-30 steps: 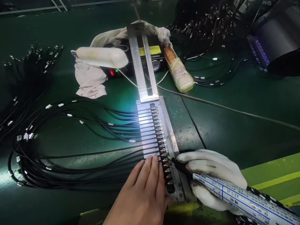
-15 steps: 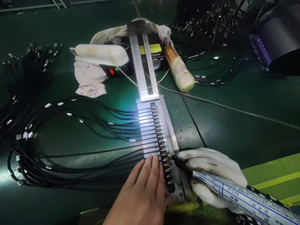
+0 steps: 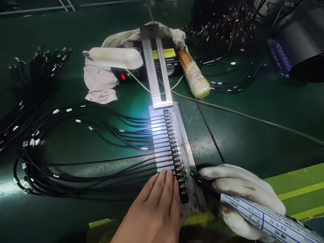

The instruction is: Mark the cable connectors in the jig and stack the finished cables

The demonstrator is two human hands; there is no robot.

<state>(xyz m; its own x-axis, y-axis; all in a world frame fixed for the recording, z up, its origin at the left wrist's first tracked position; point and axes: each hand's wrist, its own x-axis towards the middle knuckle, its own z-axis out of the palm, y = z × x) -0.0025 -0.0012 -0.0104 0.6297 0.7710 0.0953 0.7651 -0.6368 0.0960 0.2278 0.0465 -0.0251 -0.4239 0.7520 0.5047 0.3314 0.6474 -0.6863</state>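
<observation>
My bare left hand [image 3: 157, 206] lies flat, fingers stretched, over the lower cables and the metal jig [image 3: 162, 158]. In the jig's slot sits a column of small connector ends [image 3: 174, 145] with orange and silver tips, each on a black cable [image 3: 101, 175] that loops away to the left. My right hand [image 3: 240, 189], in a stained white glove, is closed around a glue syringe [image 3: 263, 216] with a white printed label and a black nozzle. The nozzle tip is over the jig's right side, close to the lower connectors; whether it touches one I cannot tell.
Behind the jig, a slotted metal plate [image 3: 162, 67] leans over a black control box [image 3: 131, 72] with red and green lights. A white rounded block [image 3: 116, 58], a cloth [image 3: 100, 82] and a wrapped handle [image 3: 196, 81] surround it. Cable bundles [image 3: 43, 71] lie left; a dark hood [image 3: 301, 44] stands right.
My right hand has drawn the syringe slightly right and down, its tip now farther from the connectors. My left hand stays on the jig. The view has shifted a little.
</observation>
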